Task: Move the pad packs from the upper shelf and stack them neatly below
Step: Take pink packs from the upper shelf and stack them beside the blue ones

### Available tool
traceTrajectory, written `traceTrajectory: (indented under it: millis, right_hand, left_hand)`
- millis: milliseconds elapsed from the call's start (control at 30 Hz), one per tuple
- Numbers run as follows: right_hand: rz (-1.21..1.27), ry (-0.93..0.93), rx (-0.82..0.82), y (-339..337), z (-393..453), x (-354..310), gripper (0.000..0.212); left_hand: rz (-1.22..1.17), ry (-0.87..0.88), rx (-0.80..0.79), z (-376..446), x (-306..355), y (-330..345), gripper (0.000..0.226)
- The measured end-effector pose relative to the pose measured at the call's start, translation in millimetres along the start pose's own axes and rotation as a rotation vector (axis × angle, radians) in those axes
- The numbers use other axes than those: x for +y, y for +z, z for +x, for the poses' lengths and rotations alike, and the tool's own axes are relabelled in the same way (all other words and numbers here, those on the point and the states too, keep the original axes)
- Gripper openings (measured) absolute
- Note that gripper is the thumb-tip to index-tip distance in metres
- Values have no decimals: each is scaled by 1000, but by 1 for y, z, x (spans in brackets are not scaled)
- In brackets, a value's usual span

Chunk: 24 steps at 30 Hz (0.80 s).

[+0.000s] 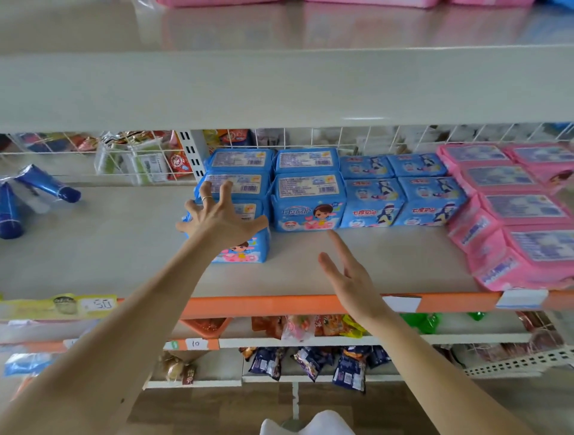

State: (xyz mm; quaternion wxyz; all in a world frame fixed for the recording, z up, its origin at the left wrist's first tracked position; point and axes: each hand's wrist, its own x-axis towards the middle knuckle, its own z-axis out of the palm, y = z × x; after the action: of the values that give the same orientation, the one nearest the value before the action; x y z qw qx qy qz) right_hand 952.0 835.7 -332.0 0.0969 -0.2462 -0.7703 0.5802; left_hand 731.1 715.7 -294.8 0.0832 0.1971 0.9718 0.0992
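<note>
A shop shelving unit fills the view, its pale middle shelf point(93, 248) edged in front by an orange price strip point(264, 304) and backed by a white wire grid point(341, 139). On that shelf the blue pad packs point(307, 198) stand in rows running back toward the grid; the nearest pack of the left row point(248, 248) sits forward of its neighbours, closer to the orange strip. The left hand point(217, 217) lies on top of this front pack with its fingers spread and bent, the tips reaching onto the pack behind it; a ring shows on one finger. Whether it actually grips the pack cannot be told. The right hand point(348, 273) hovers above bare shelf just in front of the second blue row, fingers straight and relaxed, holding nothing. To the right of the blue packs, pink pad packs point(512, 217) are piled in rows that come forward to the orange strip. To the left of the blue packs, well apart, blue tubes point(46, 186) lie on the shelf. Above, the upper shelf point(279, 90) carries more pink packs point(310, 3) at its far edge. Below the orange strip, lower shelves hold snack packets point(310, 329) and dark blue bags point(348, 369).
</note>
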Motion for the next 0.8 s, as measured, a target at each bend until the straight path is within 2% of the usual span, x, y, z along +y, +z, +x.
traceTrajectory:
  millis: [100,167,233,300,433,633,800]
  right_hand:
    - [-24,-13,5,-3,-8,2,74]
    - [-57,-24,18,-11,-15,2,74]
    - [-119,-21,36,-23,-23,1,75]
    - [-203,-28,40,-36,-29,-1,75]
    - [-438,-131,63,-60,-38,-1,76]
    - [-565,-295,121,-104,-67,-3,78]
    - [-577,-336,113,-166,-114,-6,69]
  left_hand:
    - [11,17,64,-4,-2,5,100]
    - [-14,68,198,-17,-2,13,94]
    - [-84,189,345,-39,5,22,85]
    - [-114,354,400,-64,20,30,78]
    - [-87,525,375,-106,55,38,69]
    - [-91,547,352,-154,91,35,69]
    - [-76,531,344,-204,143,36,68]
